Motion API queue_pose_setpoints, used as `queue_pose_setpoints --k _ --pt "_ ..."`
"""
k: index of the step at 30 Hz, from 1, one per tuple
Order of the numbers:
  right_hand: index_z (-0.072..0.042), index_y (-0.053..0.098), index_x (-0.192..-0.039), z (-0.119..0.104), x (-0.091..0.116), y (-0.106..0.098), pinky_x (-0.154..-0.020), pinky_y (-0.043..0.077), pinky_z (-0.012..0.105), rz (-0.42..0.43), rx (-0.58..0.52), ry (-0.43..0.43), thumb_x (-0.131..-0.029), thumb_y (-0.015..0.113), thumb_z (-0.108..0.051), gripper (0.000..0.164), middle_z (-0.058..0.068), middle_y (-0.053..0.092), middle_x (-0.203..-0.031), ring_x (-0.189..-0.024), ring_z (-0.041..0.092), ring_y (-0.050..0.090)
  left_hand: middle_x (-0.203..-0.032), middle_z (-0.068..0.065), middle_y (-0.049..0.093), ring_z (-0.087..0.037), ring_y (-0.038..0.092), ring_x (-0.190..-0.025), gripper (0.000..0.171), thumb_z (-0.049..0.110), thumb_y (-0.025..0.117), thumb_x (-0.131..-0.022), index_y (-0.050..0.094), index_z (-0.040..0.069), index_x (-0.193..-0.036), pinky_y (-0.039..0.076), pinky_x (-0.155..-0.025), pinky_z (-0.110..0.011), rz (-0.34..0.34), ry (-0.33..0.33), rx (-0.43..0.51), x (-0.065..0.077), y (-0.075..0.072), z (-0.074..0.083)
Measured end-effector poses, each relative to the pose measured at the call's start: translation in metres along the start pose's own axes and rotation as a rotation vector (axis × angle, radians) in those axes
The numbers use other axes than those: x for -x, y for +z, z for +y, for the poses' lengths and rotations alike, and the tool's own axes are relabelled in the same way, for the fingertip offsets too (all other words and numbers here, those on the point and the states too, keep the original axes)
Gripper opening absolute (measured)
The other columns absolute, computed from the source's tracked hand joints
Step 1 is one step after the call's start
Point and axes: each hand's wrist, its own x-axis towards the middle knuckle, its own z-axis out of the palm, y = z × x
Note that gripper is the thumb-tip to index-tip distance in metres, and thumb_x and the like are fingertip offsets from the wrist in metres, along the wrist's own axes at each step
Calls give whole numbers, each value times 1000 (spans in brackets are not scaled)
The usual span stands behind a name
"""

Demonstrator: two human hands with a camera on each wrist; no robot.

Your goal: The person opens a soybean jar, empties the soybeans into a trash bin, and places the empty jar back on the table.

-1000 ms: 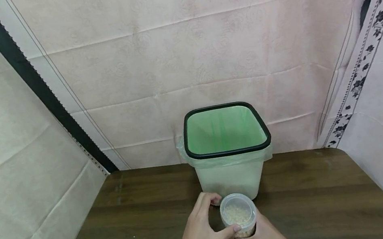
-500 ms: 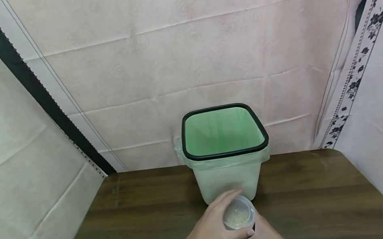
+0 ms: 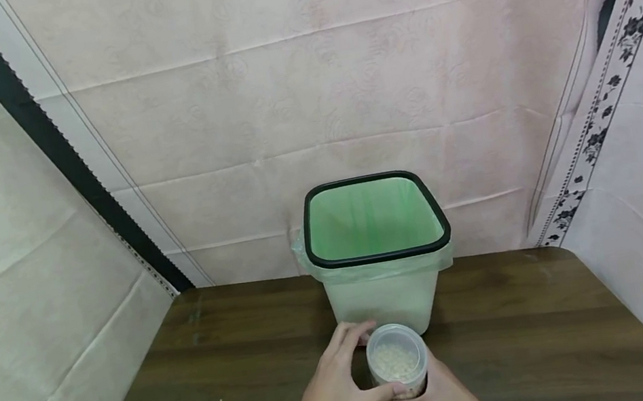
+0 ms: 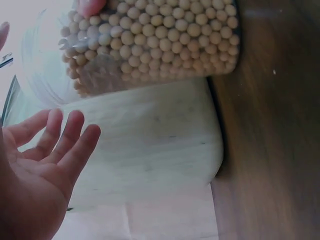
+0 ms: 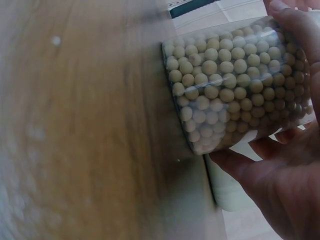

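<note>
1 clear jar (image 3: 397,360) of beige balls (image 4: 160,42)

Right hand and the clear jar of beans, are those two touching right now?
Touching. The right wrist view shows it: the right hand has its fingers curled round the jar, with no gap at its wall.

Glossy plastic-looking jar (image 4: 150,45), smooth matt beans (image 5: 210,67); smooth plastic bin (image 3: 379,302), film liner (image 3: 376,220); wood-grain table (image 3: 228,371), faintly shiny; creased matt cloth drapes (image 3: 306,93).
</note>
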Motion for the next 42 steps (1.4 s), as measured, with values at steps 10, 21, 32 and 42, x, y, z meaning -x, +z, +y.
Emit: queue_pose_setpoints --k 10,21,32,42 --pt "-7 37 -155 5 -2 -3 -101 50 27 2 -44 -72 -75 93 -7 98 17 54 -145 -122 14 57 -162 9 41 -10 47 -142 91 56 86 -84 41 32 -160 51 -109 -35 -162 127 6 -25 9 -1" --pt "-7 28 -161 9 -5 -2 -104 47 24 31 -75 -134 -70 91 -2 111 20 47 -152 -127 12 55 -155 9 46 -5 55 -128 100 39 86 -77 36 27 -163 52 -102 -25 -243 119 -50 -25 9 4" --pt "-4 39 -153 7 -10 1 -97 54 31 28 -27 -201 -71 91 -3 97 18 55 -142 -119 13 59 -126 13 47 -6 59 -97 81 68 85 -74 58 30 -140 57 -80 -26 -75 -81 -124 -27 22 16" --pt "-13 40 -151 8 -8 1 -100 56 28 35 -165 -140 -70 93 2 98 18 50 -146 -121 21 63 -129 7 52 -11 56 -111 82 57 92 -71 62 23 -139 58 -83 -32 126 -31 -101 -30 -21 28"
